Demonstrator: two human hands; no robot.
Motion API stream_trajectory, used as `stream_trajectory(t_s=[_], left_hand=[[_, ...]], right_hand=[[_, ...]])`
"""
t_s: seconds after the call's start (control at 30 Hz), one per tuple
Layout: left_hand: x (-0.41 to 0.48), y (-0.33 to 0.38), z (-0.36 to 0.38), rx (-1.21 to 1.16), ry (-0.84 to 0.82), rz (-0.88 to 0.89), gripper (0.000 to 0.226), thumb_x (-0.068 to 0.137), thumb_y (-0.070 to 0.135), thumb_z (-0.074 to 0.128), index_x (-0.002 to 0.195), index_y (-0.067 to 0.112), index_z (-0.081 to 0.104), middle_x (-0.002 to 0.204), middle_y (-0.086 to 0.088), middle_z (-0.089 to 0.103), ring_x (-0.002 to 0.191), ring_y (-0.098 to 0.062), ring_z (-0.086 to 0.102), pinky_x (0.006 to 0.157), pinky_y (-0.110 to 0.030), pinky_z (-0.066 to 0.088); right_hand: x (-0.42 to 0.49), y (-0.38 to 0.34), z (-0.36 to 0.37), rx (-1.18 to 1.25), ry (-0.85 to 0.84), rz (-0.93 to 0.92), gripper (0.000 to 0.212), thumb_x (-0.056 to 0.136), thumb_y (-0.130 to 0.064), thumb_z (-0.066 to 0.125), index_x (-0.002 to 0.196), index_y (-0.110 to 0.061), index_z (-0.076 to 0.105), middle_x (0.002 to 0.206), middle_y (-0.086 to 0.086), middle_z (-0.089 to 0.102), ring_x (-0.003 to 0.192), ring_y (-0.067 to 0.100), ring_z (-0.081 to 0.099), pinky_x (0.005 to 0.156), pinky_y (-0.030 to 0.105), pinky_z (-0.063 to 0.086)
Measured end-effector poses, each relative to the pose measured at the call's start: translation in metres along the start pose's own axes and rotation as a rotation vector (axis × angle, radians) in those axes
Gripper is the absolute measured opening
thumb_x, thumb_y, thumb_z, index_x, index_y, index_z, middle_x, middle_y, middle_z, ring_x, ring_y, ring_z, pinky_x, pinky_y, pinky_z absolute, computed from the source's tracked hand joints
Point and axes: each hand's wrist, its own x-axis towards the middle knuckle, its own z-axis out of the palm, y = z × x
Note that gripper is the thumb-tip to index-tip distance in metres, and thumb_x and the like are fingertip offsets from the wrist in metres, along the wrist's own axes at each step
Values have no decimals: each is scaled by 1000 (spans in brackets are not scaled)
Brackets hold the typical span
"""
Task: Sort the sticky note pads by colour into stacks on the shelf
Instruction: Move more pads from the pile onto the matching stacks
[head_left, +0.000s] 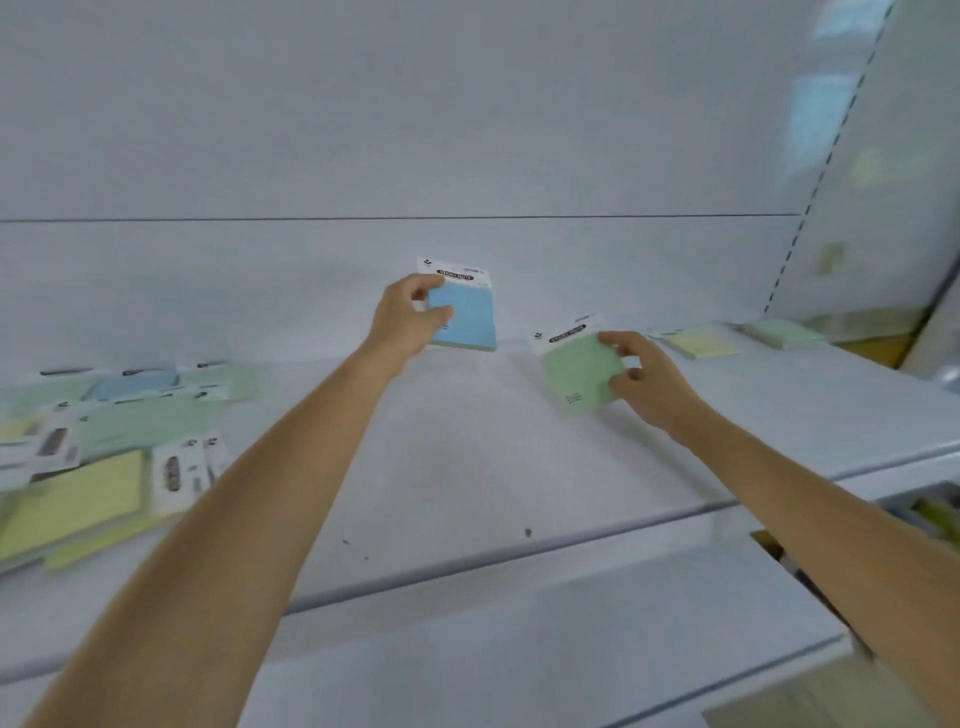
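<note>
My left hand (410, 317) grips a blue sticky note pad (467, 319) with a white header card, held upright near the back of the white shelf (467, 467). To its right, my right hand (641, 379) pinches a green pad (579, 371) by its right edge, tilted just above the shelf. A yellow pad (698, 343) and a pale green pad (779, 332) lie at the shelf's far right. A mixed pile of green, blue and yellow pads (104, 441) covers the shelf's left end.
The shelf's back panel (467, 130) rises behind the pads. An upright with slots (810, 208) borders the right side. A lower shelf (519, 675) runs beneath the front lip, with some goods at the lower right.
</note>
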Motion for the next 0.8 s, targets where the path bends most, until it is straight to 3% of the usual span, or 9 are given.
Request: stream_trajectory(t_s=[0.07,0.17,0.33,0.43,0.6,0.8], left_hand=[[-2,11,45,-16,6,1,41,79,3,62,119,11,59,110,-8,49,95,-19,52,93,-37,49],[-5,23,102,-13,15,-14,40,81,3,61,120,8,57,111,-9,50,99,-15,49,88,-32,48],[2,31,163,13,18,-84,38,80,7,62,118,8,58,125,-17,54,100,-23,53,97,-40,47],[14,30,187,28,-3,-127,41,80,9,64,121,8,57,126,-18,54,108,-29,56,99,-43,47],[29,16,215,167,-74,-196,44,81,14,66,123,7,55,125,-15,56,120,-28,52,102,-31,39],[37,0,218,348,-119,-271,38,83,23,62,119,16,59,139,-13,39,125,-24,44,101,-27,35]], right_hand=[[-2,30,-35,-22,5,-4,55,80,11,45,130,-13,44,115,7,37,75,21,51,64,24,42],[-5,67,-80,-36,-10,16,54,82,5,51,132,-15,40,116,3,39,83,21,51,60,21,42],[0,101,-111,-40,-57,27,52,86,-4,55,133,-16,37,118,3,41,90,21,53,78,29,45],[12,106,-113,-63,-92,-38,51,85,-5,55,131,-18,38,116,1,39,88,21,54,81,29,46],[34,118,-118,-109,-112,-84,52,83,-1,54,131,-16,38,113,1,37,86,23,53,80,28,45],[65,128,-125,-71,-120,-81,56,80,5,51,130,-17,39,113,4,38,84,22,53,74,26,44]])
